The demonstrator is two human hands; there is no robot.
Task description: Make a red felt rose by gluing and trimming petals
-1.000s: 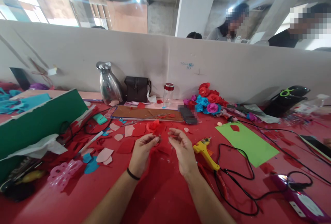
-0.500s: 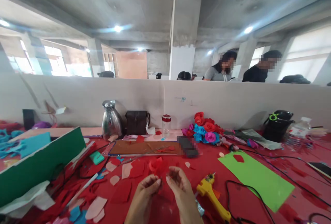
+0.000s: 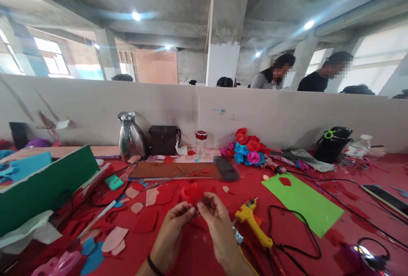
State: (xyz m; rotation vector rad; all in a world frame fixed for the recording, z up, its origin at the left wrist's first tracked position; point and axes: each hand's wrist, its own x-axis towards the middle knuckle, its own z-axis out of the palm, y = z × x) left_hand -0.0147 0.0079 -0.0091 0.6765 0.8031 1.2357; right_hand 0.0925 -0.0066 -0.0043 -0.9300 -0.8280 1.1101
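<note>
In front of me, a red paper flower (image 3: 190,192) with curled petals shows just beyond my fingertips, low over the red tabletop. My left hand (image 3: 176,221) pinches its near side between thumb and fingers. My right hand (image 3: 215,214) is closed at the flower's right side, its thumb close to the left fingertips. The exact grip point is hidden behind the fingers. Right of my right hand lies a yellow glue gun (image 3: 253,225). Red paper pieces (image 3: 145,221) and pink petal cut-outs (image 3: 115,239) are scattered left of my left hand.
A bunch of paper flowers (image 3: 250,148) lies ahead by the white partition (image 3: 159,102). Near it stand a glass jar (image 3: 201,144), a dark bag (image 3: 163,140) and a steel flask (image 3: 131,138). A green sheet (image 3: 306,208) and a black cable (image 3: 296,257) lie right; a green board (image 3: 47,195) stands left.
Both hands have drawn slightly closer together at the flower. The view has tilted down and shifted, so the table things appear higher, and a wristband on the left wrist now shows.
</note>
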